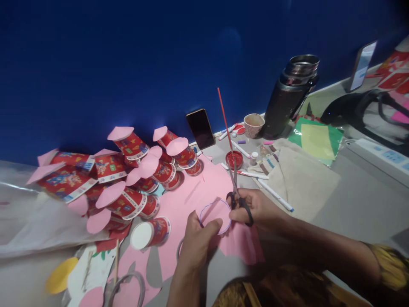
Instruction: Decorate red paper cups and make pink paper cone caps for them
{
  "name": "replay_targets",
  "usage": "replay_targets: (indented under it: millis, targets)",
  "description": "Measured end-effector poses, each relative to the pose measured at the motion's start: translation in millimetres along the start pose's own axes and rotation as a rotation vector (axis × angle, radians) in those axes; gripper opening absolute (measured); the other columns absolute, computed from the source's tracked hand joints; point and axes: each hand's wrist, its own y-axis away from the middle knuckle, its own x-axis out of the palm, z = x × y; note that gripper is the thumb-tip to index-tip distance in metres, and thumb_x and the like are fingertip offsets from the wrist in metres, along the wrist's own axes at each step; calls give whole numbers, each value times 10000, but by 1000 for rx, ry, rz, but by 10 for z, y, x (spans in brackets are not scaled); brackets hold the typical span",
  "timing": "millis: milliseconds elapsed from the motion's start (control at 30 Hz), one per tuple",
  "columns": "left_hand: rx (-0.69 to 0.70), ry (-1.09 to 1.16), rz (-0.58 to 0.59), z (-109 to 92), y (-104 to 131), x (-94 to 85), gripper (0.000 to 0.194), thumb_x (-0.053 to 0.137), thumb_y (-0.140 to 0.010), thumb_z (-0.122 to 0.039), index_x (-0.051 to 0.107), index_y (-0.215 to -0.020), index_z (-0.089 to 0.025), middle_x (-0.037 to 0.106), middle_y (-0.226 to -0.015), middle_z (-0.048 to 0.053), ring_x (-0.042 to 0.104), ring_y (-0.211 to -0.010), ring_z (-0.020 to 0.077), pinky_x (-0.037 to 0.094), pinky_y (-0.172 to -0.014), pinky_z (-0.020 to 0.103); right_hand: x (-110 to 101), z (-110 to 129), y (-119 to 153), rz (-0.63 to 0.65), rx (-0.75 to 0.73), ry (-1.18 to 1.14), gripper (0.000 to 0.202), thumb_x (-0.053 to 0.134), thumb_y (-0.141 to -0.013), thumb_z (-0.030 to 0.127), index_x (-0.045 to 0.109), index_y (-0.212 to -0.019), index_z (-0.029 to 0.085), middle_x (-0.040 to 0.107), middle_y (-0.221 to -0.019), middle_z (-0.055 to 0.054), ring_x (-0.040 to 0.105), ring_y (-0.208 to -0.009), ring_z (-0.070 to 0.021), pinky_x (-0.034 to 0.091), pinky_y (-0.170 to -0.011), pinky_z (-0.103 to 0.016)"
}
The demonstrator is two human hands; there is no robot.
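A pink paper circle (211, 212) with a blue outline along its edge is pinched in my left hand (196, 245), thumb on top. My right hand (263, 209) grips black-handled scissors (245, 209), their blades pointing away from me; its thumb and fingertips also meet the circle's right edge. Beneath both hands lies a large pink paper sheet (211, 178) with cut edges. Several red printed paper cups (132, 145) with pink paper discs stand or lean at the left. Nearer my left hand, another red cup (160, 231) tilts with its white end showing.
A dark phone (200, 128) leans against the blue wall (159, 55). Behind my right hand are a red lid (234, 160), a paper cup (254, 124), several markers (275, 194) and a black thermos (289, 96). A tape roll (139, 283) lies front left, a power strip (380, 157) right.
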Motion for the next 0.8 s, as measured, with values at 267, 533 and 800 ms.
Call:
replay_targets:
  millis: [267, 533, 800]
  targets:
    - [6, 110, -18, -54, -59, 102, 387, 903, -692, -401, 783, -930, -120, 812, -859, 83, 767, -821, 259, 614, -838, 381, 145, -129, -75, -54, 19, -25, 407, 894, -600, 381, 561, -742, 195, 462, -590, 92, 370, -528, -71, 308, -511, -218]
    - [66, 175, -145, -80, -93, 35, 337, 937, -644, -399, 747, -746, -140, 749, -685, 15, 661, -583, 147, 546, -590, 249, 47, -176, -68, 133, 6, 117, 485, 867, -723, 571, 574, -770, 187, 490, -633, 53, 378, -566, -90, 314, -516, -225]
    - [222, 39, -298, -275, -50, -83, 306, 906, -664, -389, 740, -743, -144, 730, -705, 3, 624, -620, 124, 509, -596, 211, -59, -192, 114, 364, 74, 205, 525, 749, -768, 685, 633, -756, 173, 557, -643, 15, 464, -588, -125, 349, -495, -222]
